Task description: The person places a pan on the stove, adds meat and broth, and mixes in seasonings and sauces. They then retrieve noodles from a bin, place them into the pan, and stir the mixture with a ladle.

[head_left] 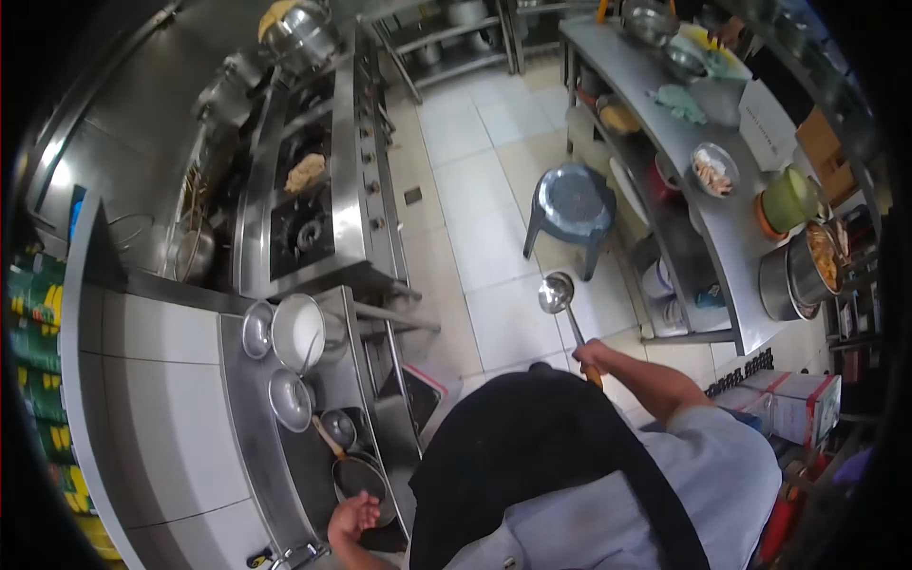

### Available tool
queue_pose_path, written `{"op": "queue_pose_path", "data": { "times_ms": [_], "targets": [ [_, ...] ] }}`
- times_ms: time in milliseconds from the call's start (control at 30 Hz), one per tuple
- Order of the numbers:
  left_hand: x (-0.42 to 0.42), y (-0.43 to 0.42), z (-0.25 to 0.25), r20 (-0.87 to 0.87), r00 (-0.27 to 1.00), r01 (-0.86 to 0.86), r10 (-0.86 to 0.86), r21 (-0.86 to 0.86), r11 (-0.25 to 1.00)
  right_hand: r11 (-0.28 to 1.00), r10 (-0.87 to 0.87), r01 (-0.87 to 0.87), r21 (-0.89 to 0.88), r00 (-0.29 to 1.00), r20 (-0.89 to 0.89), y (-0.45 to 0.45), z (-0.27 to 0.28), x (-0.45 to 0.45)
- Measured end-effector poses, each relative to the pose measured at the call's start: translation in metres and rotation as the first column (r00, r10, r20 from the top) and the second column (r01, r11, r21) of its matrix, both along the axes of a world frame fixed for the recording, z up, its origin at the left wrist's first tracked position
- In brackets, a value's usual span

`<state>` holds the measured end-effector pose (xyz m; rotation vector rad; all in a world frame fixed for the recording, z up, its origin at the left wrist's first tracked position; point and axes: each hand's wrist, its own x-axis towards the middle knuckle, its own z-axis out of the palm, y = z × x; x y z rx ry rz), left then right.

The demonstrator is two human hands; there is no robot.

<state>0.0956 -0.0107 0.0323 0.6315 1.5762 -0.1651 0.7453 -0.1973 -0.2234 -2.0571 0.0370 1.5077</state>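
Note:
My right hand (591, 355) is closed round the handle of a metal ladle (557, 294). The ladle's round bowl points away from me over the floor tiles, and a brownish handle end shows below my fist. Low on the left, my left hand (353, 514) hovers by the near rim of a dark frying pan (359, 478), its fingers loosely bent and nothing visible in them. Whether it touches the pan I cannot tell. The pan lies in the steel sink counter (313, 465), its wooden handle pointing away. Beside it is a small metal bowl (338, 429).
Left, a steel stove (351, 218) carries a brownish lump (306, 173) and a large pot (302, 38). A white-filled pot (298, 332) and metal lid (290, 399) sit on the counter. A grey stool (573, 204) stands ahead. Right, a steel table (708, 199) holds a bowl of food (714, 171).

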Motion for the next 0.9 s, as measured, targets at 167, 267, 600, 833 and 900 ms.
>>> {"op": "queue_pose_path", "data": {
  "times_ms": [167, 267, 600, 833, 900],
  "targets": [
    [0.119, 0.056, 0.048, 0.237, 0.958, 0.141, -0.160, 0.097, 0.985, 0.980, -0.143, 0.104, -0.169, 0.960, -0.240, 0.019, -0.055, 0.011],
    [0.191, 0.105, 0.073, 0.334, 0.888, 0.265, -0.316, 0.190, 0.945, 0.976, -0.180, 0.125, -0.179, 0.925, -0.334, 0.045, -0.061, 0.012],
    [0.478, 0.259, -0.043, 0.434, 0.777, 0.212, -0.456, 0.501, 0.839, 0.970, -0.222, 0.242, 0.024, 0.921, -0.319, 0.136, -0.032, 0.088],
    [0.573, 0.305, -0.194, 0.278, 0.837, 0.421, -0.472, 0.225, 0.879, 0.974, 0.076, -0.104, 0.200, 0.987, 0.140, 0.208, -0.034, 0.186],
    [0.565, 0.322, -0.239, 0.169, 0.836, 0.494, -0.522, 0.186, 0.850, 0.938, 0.161, -0.279, 0.206, 0.876, 0.456, 0.236, -0.090, 0.220]
  ]
}}
